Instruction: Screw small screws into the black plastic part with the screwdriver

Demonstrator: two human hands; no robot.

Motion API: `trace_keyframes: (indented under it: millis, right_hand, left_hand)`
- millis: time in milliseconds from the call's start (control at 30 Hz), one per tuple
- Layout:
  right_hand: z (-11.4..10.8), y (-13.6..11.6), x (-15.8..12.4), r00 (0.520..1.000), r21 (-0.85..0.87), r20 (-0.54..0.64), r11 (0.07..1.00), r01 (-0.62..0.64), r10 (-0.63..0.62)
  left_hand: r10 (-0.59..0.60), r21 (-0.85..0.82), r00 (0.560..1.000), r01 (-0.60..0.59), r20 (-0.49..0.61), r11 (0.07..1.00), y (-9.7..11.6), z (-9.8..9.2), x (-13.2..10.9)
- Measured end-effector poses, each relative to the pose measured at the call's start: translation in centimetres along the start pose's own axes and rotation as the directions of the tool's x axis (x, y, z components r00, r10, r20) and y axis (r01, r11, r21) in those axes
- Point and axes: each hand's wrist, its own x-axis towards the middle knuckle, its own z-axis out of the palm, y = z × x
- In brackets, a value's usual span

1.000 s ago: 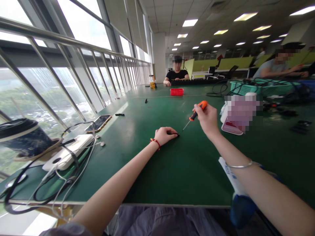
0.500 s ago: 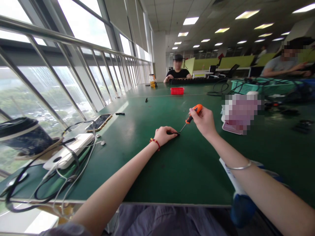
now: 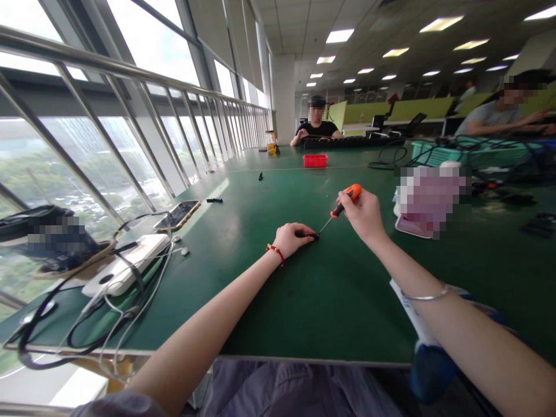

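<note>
Left hand (image 3: 290, 238) is pinching a black part (image 3: 316, 236); right hand (image 3: 364, 213) is working a gripped screwdriver (image 3: 335, 212) at it, likely needing steadiness next.

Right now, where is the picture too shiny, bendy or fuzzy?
All head view: daylight whitens the windows; a pale glare streak lies on the green table; the cup near the left edge looks stretched; the black part in the left hand is too small and soft to make out.
</note>
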Motion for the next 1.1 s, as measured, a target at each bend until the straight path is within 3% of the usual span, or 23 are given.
trace_keyframes:
  millis: [500,900,1100]
  right_hand:
    - [0.0,-0.2,-0.2,1.000,-0.023,0.004,1.000,0.020,-0.020]
    - [-0.1,-1.6,-0.4,0.996,0.012,0.079,0.999,0.039,-0.040]
    - [0.0,-2.5,-0.9,0.999,-0.190,0.051,0.982,0.002,0.008]
  left_hand:
    - [-0.005,-0.033,1.000,0.005,-0.021,0.999,0.0,0.2,-0.1]
    - [0.046,0.082,0.998,-0.043,-0.033,0.996,0.6,0.2,-0.4]
    - [0.062,0.093,0.998,-0.058,-0.033,0.994,0.6,0.2,-0.4]
